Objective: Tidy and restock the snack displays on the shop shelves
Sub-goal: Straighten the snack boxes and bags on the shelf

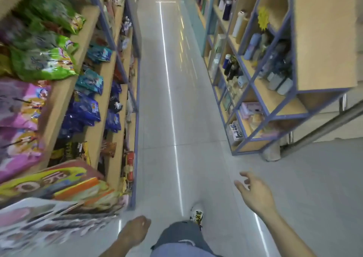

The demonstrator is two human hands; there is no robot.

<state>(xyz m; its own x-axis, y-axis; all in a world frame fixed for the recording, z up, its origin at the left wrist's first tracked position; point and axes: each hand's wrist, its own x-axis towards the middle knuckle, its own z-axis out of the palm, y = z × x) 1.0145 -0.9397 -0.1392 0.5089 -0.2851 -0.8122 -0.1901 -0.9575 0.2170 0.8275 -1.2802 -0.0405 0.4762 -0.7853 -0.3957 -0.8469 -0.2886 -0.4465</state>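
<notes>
Green snack bags (42, 64) lean face-out on the snack shelves (92, 107) to your left, so labels read from the aisle. Your left hand (135, 232) hangs loosely curled and holds nothing; your right hand (255, 193) is spread, with no grip on anything. Both appear free mid-stride for balance. Bottles (238, 24) fill the opposite rack.

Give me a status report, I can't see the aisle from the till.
Left hand and right hand both empty, hanging loose. Snack bags on left shelves, untouched. Aisle floor ahead shows nothing in the way.
</notes>
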